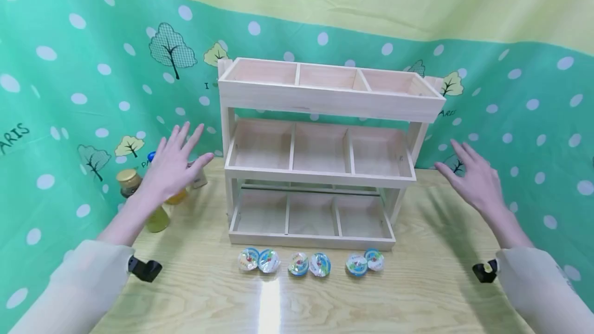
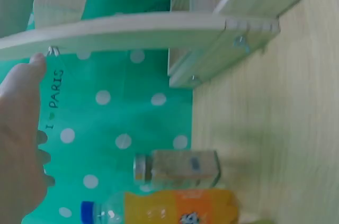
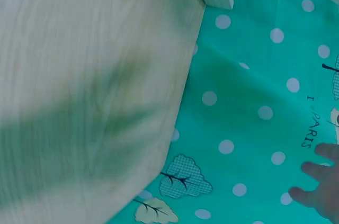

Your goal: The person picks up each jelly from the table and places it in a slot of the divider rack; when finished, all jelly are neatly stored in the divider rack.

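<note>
My left fingers and right fingers are stretched out.
The wooden shelf stands between them, with six little cups in front on the desk.

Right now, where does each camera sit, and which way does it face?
Head: worn on the head, facing forward and down at the wooden rack and small sealed cups; left hand, right hand and both sleeves show.
Left wrist: on that wrist, facing the rack's side and the orange bottle; the left hand shows at the left edge.
Right wrist: on that wrist, facing the table and dotted cloth; fingers show lower right.
Shared: head and left wrist both show the rack and orange bottle.
</note>
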A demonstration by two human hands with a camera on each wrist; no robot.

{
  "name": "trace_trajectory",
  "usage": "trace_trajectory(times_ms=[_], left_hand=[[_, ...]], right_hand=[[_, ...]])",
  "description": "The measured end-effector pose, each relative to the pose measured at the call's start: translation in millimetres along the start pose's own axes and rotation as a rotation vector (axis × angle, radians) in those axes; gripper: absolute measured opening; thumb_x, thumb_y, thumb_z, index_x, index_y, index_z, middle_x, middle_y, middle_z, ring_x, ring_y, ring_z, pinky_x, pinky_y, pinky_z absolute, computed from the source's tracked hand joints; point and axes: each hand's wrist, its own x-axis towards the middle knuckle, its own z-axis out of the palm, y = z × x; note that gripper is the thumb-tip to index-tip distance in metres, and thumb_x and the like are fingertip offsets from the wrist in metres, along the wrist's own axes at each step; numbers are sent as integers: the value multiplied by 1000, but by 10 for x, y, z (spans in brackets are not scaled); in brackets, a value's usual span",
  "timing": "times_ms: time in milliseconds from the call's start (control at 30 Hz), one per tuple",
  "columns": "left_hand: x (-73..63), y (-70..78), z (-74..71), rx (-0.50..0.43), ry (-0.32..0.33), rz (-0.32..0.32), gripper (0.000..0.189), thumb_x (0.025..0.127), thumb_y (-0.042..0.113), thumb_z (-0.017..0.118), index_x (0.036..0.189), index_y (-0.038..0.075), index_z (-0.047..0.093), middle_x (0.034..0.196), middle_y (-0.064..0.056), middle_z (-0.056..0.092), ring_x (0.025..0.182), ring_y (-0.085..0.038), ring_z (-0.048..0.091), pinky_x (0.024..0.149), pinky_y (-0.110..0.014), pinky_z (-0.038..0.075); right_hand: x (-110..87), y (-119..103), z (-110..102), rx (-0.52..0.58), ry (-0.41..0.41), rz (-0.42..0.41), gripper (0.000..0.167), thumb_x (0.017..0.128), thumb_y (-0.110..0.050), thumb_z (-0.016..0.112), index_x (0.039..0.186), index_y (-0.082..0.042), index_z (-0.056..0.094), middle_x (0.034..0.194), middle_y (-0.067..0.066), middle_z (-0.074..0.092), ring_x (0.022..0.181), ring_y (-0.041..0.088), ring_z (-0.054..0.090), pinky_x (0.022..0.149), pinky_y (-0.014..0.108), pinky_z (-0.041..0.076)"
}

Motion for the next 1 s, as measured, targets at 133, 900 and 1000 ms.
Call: trace_trajectory(times_ms=[133,900,1000], left_hand=[[-124,86,96,-116,45,3,73,106,58,40,167,27,13,174,-17,14,158,-48,16,123,-74,16],[-522,142,756,-637,-63,-69,77,107,38,53,167,25,6,165,-26,32,140,-52,47,110,-68,45],[-526,141,808,-678,-103,-78,80,106,36,55,167,24,4,165,-28,30,141,-53,45,112,-68,43]], right_hand=[[-139,-14,49,156,75,48,70,102,-51,57,163,-28,32,163,22,39,145,53,38,111,75,32],[-884,-423,560,645,206,-17,25,98,-3,66,121,7,64,101,-18,65,86,-7,65,76,5,54],[-958,-491,629,694,181,-84,21,96,3,66,116,8,66,100,-14,67,85,-4,65,76,7,55]])
